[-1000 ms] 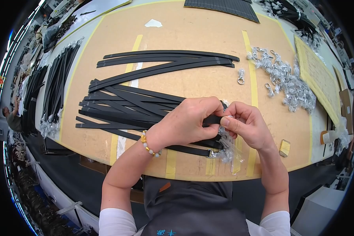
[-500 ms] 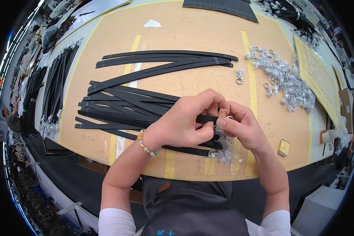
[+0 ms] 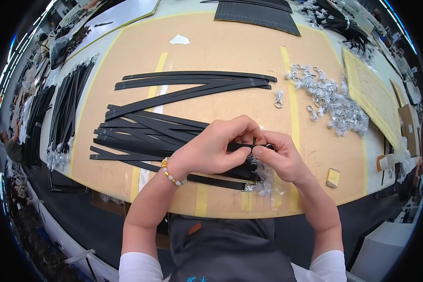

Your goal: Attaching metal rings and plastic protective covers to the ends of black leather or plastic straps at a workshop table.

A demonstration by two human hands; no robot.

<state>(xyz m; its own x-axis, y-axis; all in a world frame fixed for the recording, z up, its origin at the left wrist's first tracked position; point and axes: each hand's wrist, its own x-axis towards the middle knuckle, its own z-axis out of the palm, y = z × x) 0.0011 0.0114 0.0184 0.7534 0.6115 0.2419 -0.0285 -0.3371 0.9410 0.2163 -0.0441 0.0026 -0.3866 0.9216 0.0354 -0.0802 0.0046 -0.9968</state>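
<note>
Head view: both hands (image 3: 282,157) pinch black strap (image 3: 234,146), more straps (image 3: 145,143) on table (image 3: 221,51).

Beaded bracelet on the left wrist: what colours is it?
The beaded bracelet is gold and pale grey-white; the head view shows it best.

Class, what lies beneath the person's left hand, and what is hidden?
Black straps run beneath the left hand, showing at its left; one lower strap reappears, ending at a metal fitting by clear plastic wrapping. How the straps cross under the hand cannot be seen.
</note>
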